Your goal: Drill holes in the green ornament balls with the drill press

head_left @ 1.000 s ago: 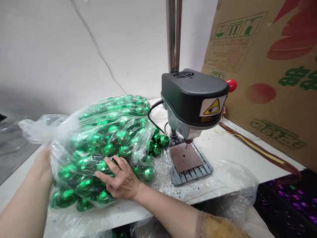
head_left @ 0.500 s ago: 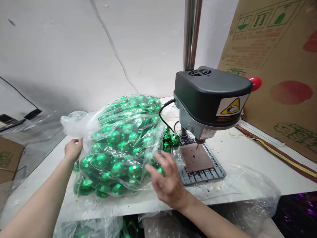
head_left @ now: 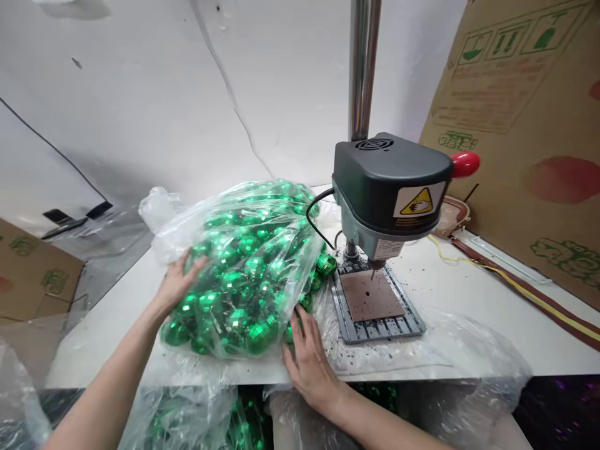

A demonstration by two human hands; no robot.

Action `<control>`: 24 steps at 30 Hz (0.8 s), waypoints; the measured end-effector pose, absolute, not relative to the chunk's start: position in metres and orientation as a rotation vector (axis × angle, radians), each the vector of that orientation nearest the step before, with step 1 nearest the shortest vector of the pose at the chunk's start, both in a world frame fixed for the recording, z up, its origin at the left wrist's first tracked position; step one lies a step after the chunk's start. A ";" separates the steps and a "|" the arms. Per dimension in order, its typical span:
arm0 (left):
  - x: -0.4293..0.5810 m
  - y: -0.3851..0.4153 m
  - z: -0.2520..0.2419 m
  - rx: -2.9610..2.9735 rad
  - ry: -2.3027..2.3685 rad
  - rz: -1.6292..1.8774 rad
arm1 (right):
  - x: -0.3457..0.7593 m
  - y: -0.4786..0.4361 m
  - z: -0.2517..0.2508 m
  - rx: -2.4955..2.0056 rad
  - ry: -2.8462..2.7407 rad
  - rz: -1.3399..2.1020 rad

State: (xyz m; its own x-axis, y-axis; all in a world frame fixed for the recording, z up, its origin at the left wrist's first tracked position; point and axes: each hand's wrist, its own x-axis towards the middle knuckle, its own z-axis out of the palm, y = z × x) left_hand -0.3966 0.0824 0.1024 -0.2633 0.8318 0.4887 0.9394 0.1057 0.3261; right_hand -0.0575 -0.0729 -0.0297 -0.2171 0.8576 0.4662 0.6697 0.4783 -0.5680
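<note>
Clear plastic bag (head_left: 173, 226) of shiny green balls (head_left: 237, 294) might spill toward three o'clock if left hand (head_left: 177, 284) and right hand (head_left: 308, 356), fingers spread, push.

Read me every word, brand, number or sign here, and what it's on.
No words read clearly.
Drill press: yellow triangle sign with a hand; print below too small.
White label on it: too small.
Right cardboard box: three green pictograms; red print and green lettering unreadable.
Left cardboard box: green characters, blurred.

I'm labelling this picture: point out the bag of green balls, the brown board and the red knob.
Bag of green balls (head_left: 248, 275), head view: middle of its front.
Brown board (head_left: 375, 304), head view: its top face.
Red knob (head_left: 467, 164), head view: its middle.
</note>
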 end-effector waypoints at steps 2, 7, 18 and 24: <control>-0.384 0.081 0.089 -1.882 -2.347 -0.852 | -0.063 -0.070 -0.032 -1.252 -1.983 0.331; -0.385 0.089 0.078 -1.680 -2.668 -0.724 | -0.054 -0.069 -0.025 -1.185 -2.029 0.369; -0.260 0.045 0.133 -1.874 -1.613 -0.933 | -0.035 -0.064 -0.011 -1.056 -2.051 0.270; -0.180 0.048 0.116 -2.396 -1.573 -0.139 | -0.052 -0.056 -0.018 -1.052 -2.069 0.202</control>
